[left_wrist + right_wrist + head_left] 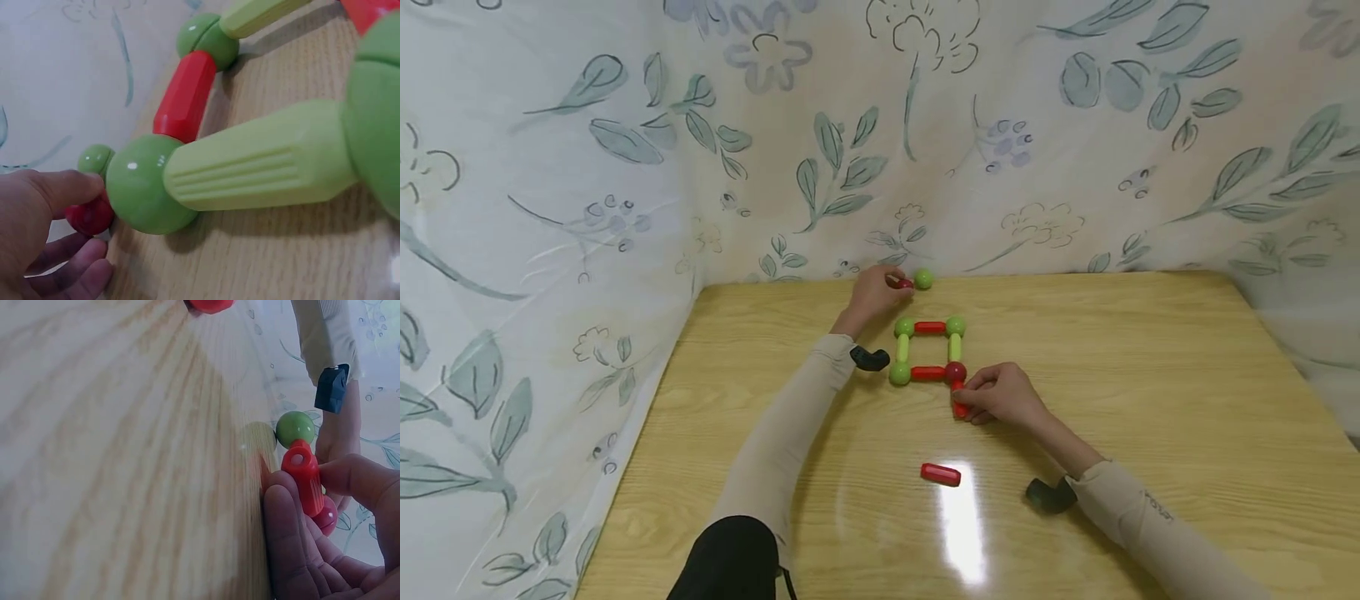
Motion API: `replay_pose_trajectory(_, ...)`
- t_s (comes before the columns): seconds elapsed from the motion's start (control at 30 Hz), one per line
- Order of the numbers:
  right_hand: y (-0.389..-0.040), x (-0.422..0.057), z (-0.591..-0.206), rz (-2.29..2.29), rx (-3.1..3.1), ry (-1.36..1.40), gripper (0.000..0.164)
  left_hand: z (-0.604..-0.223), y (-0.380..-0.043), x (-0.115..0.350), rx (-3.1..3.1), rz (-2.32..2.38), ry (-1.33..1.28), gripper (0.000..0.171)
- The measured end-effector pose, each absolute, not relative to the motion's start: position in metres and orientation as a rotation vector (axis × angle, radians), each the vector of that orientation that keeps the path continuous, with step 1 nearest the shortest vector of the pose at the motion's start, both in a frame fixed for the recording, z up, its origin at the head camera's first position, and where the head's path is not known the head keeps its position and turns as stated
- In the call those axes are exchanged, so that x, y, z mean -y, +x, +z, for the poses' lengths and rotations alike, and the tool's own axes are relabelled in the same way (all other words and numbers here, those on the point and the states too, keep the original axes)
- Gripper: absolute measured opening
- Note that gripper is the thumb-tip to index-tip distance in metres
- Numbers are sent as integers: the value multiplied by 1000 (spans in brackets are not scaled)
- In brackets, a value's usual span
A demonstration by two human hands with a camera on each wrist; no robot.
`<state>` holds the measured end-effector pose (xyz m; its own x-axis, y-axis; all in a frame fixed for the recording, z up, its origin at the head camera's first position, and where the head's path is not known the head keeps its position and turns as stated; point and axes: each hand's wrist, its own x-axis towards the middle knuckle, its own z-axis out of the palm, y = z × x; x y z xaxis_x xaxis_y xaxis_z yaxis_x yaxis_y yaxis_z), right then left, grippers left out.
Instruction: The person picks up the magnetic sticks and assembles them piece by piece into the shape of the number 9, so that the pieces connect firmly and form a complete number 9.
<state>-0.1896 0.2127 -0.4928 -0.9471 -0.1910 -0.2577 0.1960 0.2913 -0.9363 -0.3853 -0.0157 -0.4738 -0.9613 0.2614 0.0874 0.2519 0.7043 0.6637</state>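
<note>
A square of toy balls and rods (929, 372) lies on the table. Three corners are green balls (905, 327); the near right corner is a dark red ball (956, 372). Red rods form its far and near sides, light green rods (262, 159) the other two. My right hand (1003, 396) pinches a red rod (304, 484) between thumb and fingers, its far end at the dark red corner ball. At the table's back edge, my left hand (876, 292) grips another dark red ball (92, 215), right beside a loose green ball (923, 278).
A loose red rod (941, 474) lies nearer the front, beside a bright light reflection. Dark wrist cameras (869, 359) stick out from both sleeves. Behind the wooden table (1112, 358) hangs a floral cloth (970, 150), which also runs along the left side.
</note>
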Motion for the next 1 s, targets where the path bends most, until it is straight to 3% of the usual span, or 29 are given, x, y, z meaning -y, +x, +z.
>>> replay_pose_trajectory(0.17, -191, -207, -492, -1685, -2265, 33, 23, -470, -385, 24, -2864, 1165, 473, 33)
replay_pose_trajectory(0.67, -196, -208, -492, -1679, -2279, 47, 23, -462, -360, 59, -2843, 1381, 440, 36)
replay_pose_trajectory(1.0, -208, -208, -491, -1677, -2298, 33, 25, -455, -301, 82, -2801, 1544, 515, 37)
